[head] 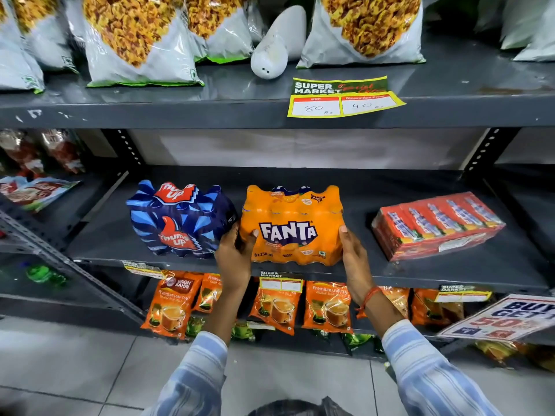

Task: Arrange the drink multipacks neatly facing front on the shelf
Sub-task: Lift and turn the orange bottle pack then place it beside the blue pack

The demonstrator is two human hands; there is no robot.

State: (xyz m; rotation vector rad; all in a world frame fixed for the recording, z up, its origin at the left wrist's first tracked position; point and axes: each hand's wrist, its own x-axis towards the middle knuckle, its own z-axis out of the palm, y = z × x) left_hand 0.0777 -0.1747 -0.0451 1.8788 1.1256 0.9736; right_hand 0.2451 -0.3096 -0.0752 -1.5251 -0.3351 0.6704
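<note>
Both hands are clamping the Fanta multipack from its 2 short ends. I am pressing my left hand against its left end, thumb hooked over the front face beside the logo and the other fingers tucked out of sight behind the corner. I am bracing my right hand against its right end, thumb tip resting on the upper front corner and the palm flat along the side. Neither hand is closed into a fist; each is spread just wide enough to squeeze the pack between them.

Everything turns on the Fanta multipack, which is sitting at the front lip of the middle shelf, straight ahead of me and between my wrists. Its long axis is running left to right, along the shelf edge, and its printed face is pointing at me, so I am judging it as nearly squared, perhaps needing only a small nudge. Both hands are equally near it.

Left of the Fanta multipack, touching or almost touching it, the Thums Up multipack is standing turned, its front angled away to the left; I cannot tell whether the wrappers actually meet. My left hand is the closer one to it. Right of the Fanta multipack, well apart, a red carton multipack is lying skewed, its long axis slanting back and to the right. My right hand is the nearer one for that.
</note>
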